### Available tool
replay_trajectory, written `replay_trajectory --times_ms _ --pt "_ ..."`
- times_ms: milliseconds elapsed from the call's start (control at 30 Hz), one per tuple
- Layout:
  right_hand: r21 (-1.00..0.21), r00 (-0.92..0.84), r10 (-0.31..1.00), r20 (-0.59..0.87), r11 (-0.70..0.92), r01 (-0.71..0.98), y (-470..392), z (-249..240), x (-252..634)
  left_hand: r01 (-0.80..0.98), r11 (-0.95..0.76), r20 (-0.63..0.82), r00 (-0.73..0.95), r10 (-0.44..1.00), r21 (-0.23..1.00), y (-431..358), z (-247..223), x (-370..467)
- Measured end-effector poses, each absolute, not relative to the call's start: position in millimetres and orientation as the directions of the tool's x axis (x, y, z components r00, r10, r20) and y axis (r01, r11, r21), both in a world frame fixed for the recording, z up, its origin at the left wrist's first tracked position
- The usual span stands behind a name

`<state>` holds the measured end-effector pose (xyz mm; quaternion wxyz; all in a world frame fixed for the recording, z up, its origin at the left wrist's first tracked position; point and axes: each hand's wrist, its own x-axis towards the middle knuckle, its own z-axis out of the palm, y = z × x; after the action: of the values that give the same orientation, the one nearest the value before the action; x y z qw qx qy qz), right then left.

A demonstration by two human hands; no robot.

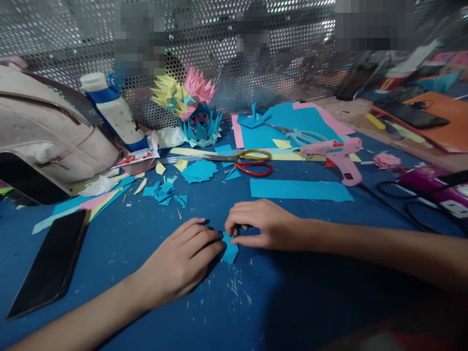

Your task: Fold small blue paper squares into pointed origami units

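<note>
A small folded piece of blue paper point(230, 251) lies on the dark blue table between my hands. My left hand point(185, 258) rests palm down on the table, its fingertips touching the paper's left edge. From the right, my right hand point(261, 225) pinches the top of the paper between thumb and curled fingers. Beyond my hands are a blue paper strip point(300, 189) and a heap of folded blue pieces point(164, 192).
Scissors with red and yellow handles point(254, 168) lie ahead, and a pink glue gun point(345, 158) with its cable is at the right. A black phone point(51, 263) lies at the left. Behind stand paper flowers point(201, 122) and a bottle point(115, 114).
</note>
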<state>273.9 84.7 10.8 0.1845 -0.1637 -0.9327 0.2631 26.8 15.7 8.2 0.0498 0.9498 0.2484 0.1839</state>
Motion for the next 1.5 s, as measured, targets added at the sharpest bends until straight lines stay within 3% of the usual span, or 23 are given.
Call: replay_trajectory --times_ms 300,567,1200,1500 --pt "-0.538 -0.948 0.232 0.22 0.839 0.08 102.8 13.2 280.3 0.444 -0.875 0.315 0.816 0.485 0.196 15.1 8.0 26.1" --pt "-0.406 -0.97 0.143 0.194 0.912 0.053 104.7 9.8 280.0 0.409 -0.898 0.375 0.816 0.44 0.165 13.1 8.0 24.6" --pt "-0.454 -0.926 0.314 0.208 0.87 0.193 90.8 7.2 273.5 0.438 -0.89 0.213 0.864 0.456 0.127 10.7 7.9 28.0" --pt "-0.327 -0.957 0.089 0.278 0.945 -0.007 113.9 10.3 285.0 0.479 -0.859 0.182 0.842 0.508 0.179 7.3 6.9 26.7"
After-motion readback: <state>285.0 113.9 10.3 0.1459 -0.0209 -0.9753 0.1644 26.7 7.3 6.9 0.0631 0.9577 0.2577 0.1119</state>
